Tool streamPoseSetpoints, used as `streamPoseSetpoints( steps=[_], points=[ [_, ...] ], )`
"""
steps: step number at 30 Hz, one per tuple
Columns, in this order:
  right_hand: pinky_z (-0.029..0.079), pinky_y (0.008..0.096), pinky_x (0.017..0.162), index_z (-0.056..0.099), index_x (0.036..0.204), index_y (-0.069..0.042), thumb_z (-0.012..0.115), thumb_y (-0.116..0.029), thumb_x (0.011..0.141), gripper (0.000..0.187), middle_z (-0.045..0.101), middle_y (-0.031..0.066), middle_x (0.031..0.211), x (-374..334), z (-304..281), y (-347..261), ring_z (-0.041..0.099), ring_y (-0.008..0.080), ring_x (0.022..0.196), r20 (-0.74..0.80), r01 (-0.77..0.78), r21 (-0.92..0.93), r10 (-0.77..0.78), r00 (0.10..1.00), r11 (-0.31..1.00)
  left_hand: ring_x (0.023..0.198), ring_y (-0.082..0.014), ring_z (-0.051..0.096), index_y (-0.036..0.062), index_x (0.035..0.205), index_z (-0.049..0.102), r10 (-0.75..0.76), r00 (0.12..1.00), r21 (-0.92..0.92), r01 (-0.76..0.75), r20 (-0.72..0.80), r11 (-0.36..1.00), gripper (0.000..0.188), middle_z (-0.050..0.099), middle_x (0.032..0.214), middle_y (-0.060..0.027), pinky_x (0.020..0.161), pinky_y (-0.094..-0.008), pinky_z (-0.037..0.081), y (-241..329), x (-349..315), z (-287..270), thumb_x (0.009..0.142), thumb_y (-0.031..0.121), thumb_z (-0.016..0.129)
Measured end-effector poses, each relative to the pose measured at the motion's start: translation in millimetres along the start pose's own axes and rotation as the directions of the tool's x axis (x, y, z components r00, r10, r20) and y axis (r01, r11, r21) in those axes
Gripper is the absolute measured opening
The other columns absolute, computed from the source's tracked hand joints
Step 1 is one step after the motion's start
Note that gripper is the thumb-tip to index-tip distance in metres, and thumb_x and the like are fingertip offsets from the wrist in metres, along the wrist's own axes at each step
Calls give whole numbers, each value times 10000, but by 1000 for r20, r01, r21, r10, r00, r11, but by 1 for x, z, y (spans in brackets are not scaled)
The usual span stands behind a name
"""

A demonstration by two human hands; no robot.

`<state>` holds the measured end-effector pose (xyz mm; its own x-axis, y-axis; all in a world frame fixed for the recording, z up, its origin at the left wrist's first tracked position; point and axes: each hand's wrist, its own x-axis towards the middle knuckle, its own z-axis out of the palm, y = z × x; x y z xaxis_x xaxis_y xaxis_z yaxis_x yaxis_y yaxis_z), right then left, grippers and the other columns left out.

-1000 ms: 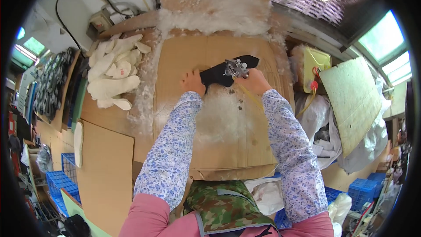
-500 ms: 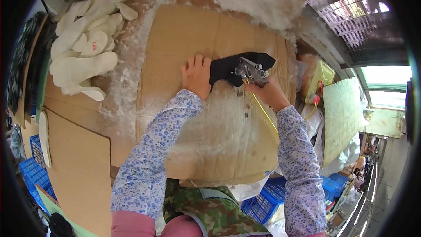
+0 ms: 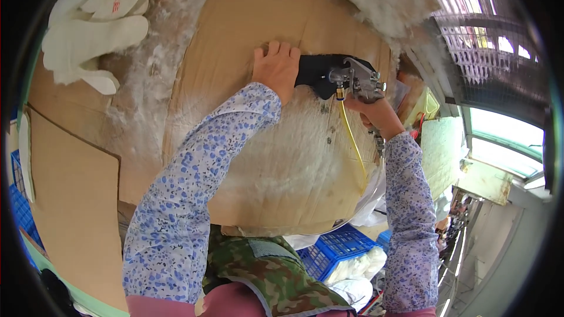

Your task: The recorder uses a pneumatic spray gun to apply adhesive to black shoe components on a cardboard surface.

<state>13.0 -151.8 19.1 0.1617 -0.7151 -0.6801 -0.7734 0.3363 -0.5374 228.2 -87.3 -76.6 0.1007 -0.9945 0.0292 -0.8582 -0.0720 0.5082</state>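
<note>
A black flat piece, shaped like a shoe insole (image 3: 311, 71), lies on the cardboard sheet (image 3: 264, 12) in front of me. My left hand (image 3: 277, 70) rests flat on its left end, fingers stretched out and slightly apart, pressing it down. My right hand (image 3: 380, 115) is closed around the handle of a metal spray gun (image 3: 359, 81), held over the right part of the black piece. The gun covers some of that piece. A yellow hose (image 3: 351, 141) runs from below the gun toward me along the cardboard.
Cream foot-shaped pieces (image 3: 97, 38) are heaped at the far left. White fluff (image 3: 376, 0) coats the table beyond and beside the cardboard. A brown board (image 3: 73, 199) stands at the left. Blue crates (image 3: 338, 246) sit below the near edge. A pale panel (image 3: 443, 155) stands at the right.
The view has shifted, so the heap of cream pieces sits higher and further left. The spray gun has turned a little, and more of my right hand's grip shows. My left hand stays on the black piece.
</note>
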Motion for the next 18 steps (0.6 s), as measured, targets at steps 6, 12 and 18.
streamPoseSetpoints(
  steps=[6, 12, 18],
  points=[
    [222, 242, 385, 587, 843, -92, 738, -201, 771, 199, 380, -76, 557, -2, 3, -7, 295, 42, 419, 10, -20, -30, 20, 1000, 999, 1085, -249, 435, 62, 1060, 500, 7, 1000, 32, -7, -16, 999, 428, 503, 1082, -83, 860, -405, 339, 0, 1, 2, 660, 44, 650],
    [254, 240, 380, 569, 812, -74, 756, -191, 736, 233, 405, -52, 559, -4, 4, -7, 316, 58, 414, -16, -2, -63, 1, 1000, 998, 1097, -234, 424, 70, 1074, 498, -1, 1000, 53, 2, -29, 999, 432, 498, 1091, -75, 855, -410, 333, 1, 0, 5, 669, 72, 649],
    [253, 243, 377, 560, 802, -74, 760, -198, 734, 245, 403, -48, 552, -2, 4, -4, 320, 60, 411, 9, 51, -81, -50, 999, 995, 1096, -236, 423, 72, 1075, 496, 7, 1000, 74, -5, -27, 997, 425, 495, 1097, -83, 864, -421, 329, 1, 1, 6, 678, 81, 648]
  ],
)
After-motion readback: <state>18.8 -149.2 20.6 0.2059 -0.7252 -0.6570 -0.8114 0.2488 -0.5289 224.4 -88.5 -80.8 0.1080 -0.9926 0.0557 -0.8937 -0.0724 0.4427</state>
